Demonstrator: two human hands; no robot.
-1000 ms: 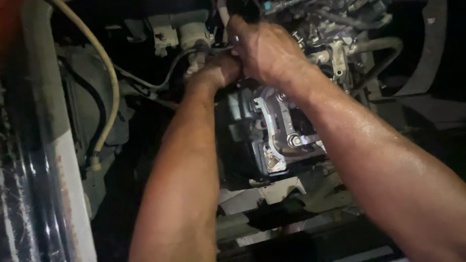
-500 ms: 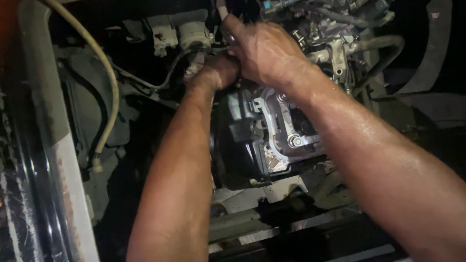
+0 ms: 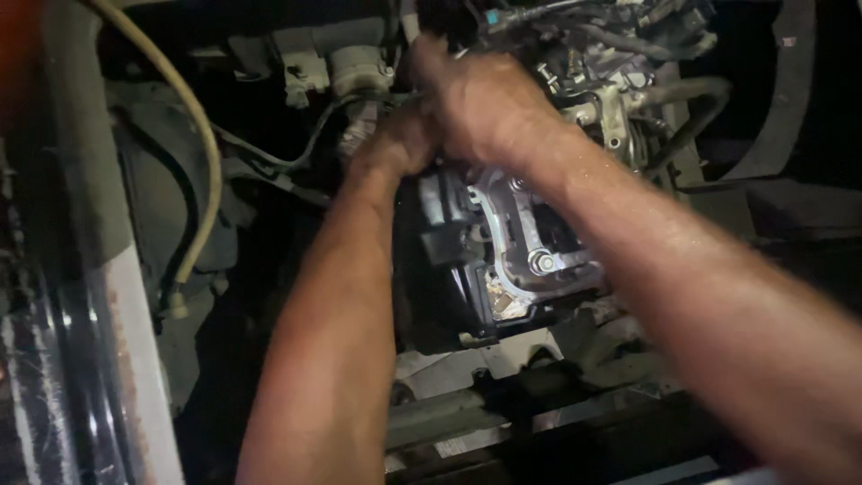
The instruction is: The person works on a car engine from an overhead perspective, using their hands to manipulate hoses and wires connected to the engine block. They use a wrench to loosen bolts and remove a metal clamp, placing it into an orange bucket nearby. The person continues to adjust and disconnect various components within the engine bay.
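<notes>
Both my arms reach up into an engine bay. My right hand [image 3: 489, 103] lies over my left hand [image 3: 395, 144], and the two are pressed together on a part near the top of the engine. What the fingers hold is hidden behind the hands. Just below them sits a silver metal bracket [image 3: 530, 247] with a bolt [image 3: 541, 262] on a black housing [image 3: 449, 269]. A thin black cable [image 3: 310, 135] runs from the left toward my left hand.
A beige hose [image 3: 193, 117] curves down the left side beside a pale body panel [image 3: 135, 359]. Grey hoses and connectors [image 3: 646, 81] crowd the upper right. A dark curved trim piece [image 3: 781, 108] stands at far right. Metal crossmembers [image 3: 467, 413] lie below.
Both hands stay clamped together at the same spot; they shift only slightly, and the view has drifted a little.
</notes>
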